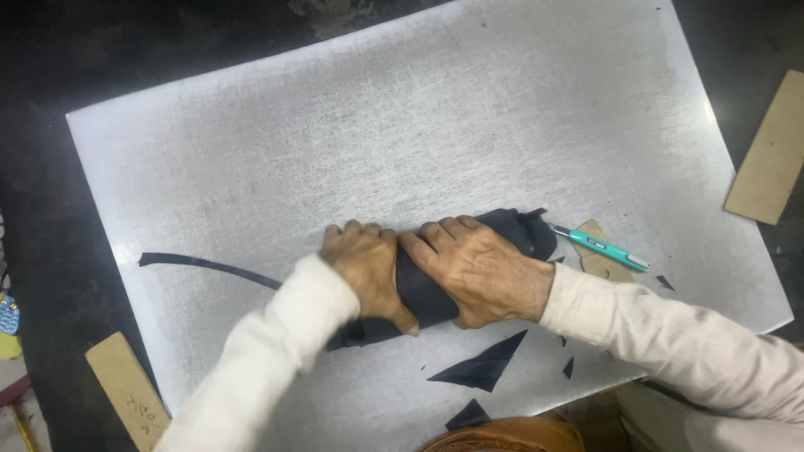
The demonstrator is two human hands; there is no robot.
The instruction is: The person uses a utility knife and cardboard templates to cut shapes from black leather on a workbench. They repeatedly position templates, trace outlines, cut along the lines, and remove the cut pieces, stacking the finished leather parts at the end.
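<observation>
A roll of dark sheet material [427, 289] lies on a scratched metal sheet [435, 134]. My left hand [368, 272] grips the roll's left part, with the fingers curled over its top. Beside it, my right hand [481, 268] presses down on the middle of the roll, fingers spread toward the left hand. The roll's right end [523, 230] sticks out past my right hand. Both arms wear pale long sleeves.
A teal utility knife [599, 247] lies just right of the roll on a small tan card template [603, 266]. A thin dark strip [209, 265] and triangular dark scraps [486, 364] lie on the sheet. Tan card pieces [770, 151] [126, 389] rest off the sheet.
</observation>
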